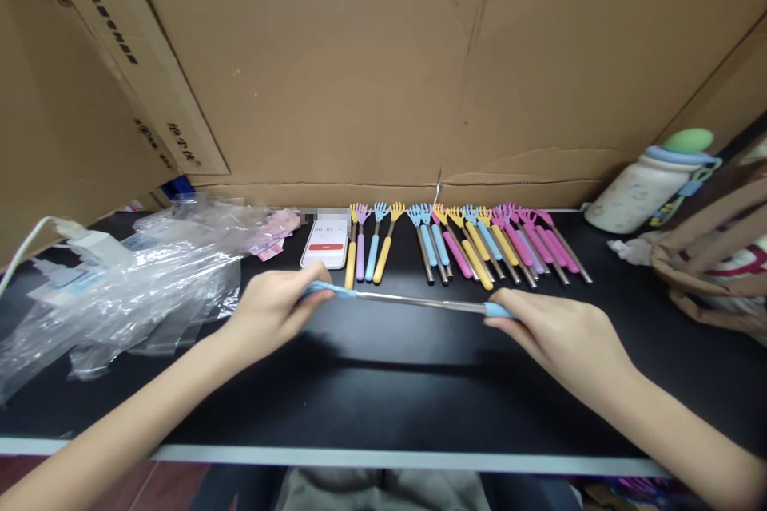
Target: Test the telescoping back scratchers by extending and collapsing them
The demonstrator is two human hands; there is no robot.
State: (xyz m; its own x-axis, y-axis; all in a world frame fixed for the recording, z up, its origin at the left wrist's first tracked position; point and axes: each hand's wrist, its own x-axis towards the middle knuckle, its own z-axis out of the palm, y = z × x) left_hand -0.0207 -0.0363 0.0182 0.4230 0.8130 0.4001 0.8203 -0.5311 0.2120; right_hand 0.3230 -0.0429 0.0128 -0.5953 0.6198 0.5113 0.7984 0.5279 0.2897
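Between my two hands a light-blue telescopic back scratcher [419,302] is stretched out level above the black table. My left hand [279,299] is closed around its claw-shaped blue head. Its blue handle end sits in the closed fingers of my right hand [557,327]. The metal rod shows bare between them, with a thinner and a thicker section. Behind it, several more back scratchers [479,243] in yellow, blue, pink and purple lie in a row, heads toward the cardboard. A smaller group [376,243] lies to their left.
A phone [325,243] showing a timer lies left of the row. Clear plastic bags [137,279] and a white charger with cable [99,243] cover the left side. At the right stand a tilted bottle [644,188] and a brown bag [713,255]. Cardboard walls [359,64] enclose the table.
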